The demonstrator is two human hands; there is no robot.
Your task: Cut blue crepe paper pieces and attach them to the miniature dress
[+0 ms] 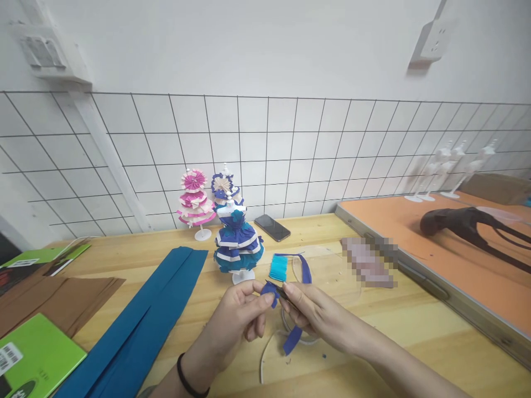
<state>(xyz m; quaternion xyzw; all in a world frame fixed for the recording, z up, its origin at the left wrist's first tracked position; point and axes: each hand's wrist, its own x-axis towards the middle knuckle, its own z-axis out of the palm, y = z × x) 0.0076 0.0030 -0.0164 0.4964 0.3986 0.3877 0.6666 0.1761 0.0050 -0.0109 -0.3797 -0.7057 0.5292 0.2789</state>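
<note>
My left hand pinches a small dark-blue crepe paper piece between thumb and fingers. In my right hand is a slim dark pointed tool, its tip against the blue piece; the fingers hide most of it, so its kind is unclear. A dark-blue paper strip hangs below my right hand. Just beyond the hands lies a turquoise fringed paper piece, beside a curled blue strip. A small dress form in a blue, white and teal ruffled dress stands behind my left hand.
Two more dressed forms, one pink, stand near the wall by a phone. Teal crepe paper, brown sheets and a green packet lie left. A raised orange board at right bears bare white forms.
</note>
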